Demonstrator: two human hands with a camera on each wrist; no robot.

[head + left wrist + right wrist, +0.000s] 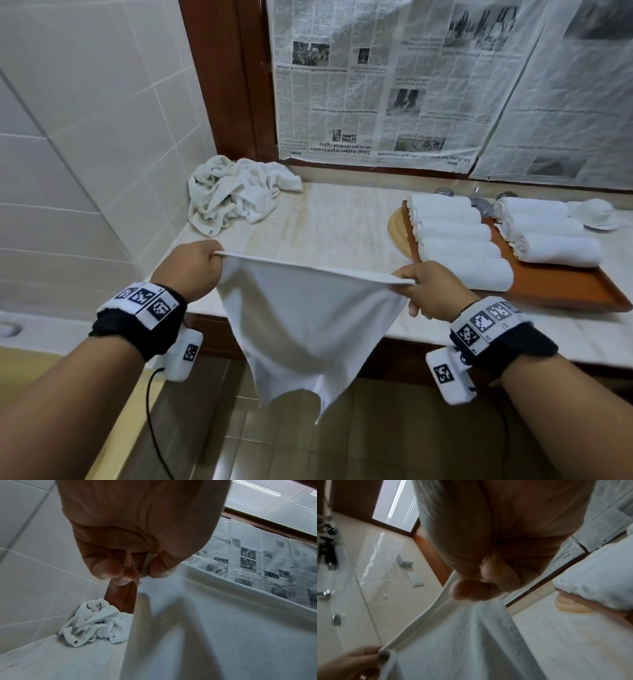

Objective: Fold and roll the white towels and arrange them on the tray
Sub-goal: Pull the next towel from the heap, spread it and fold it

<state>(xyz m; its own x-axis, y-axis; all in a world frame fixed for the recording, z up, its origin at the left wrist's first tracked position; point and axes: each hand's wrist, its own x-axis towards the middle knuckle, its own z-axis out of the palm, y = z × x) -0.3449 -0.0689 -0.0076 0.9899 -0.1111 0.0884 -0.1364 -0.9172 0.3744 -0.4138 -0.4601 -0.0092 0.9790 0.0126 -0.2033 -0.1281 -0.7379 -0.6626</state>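
Newspaper point(394, 85) print too small to read, tray point(565, 287) partly under rolled towels point(459, 240)

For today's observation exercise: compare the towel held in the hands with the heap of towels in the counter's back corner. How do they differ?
1. The held towel hangs in the air, off the counter; the heap of towels lies on it.
2. The held towel is stretched fairly smooth along its top edge; the heap is crumpled.
3. The left hand and right hand pinch the held towel's corners; nothing touches the heap.
Both are white and not yet rolled.
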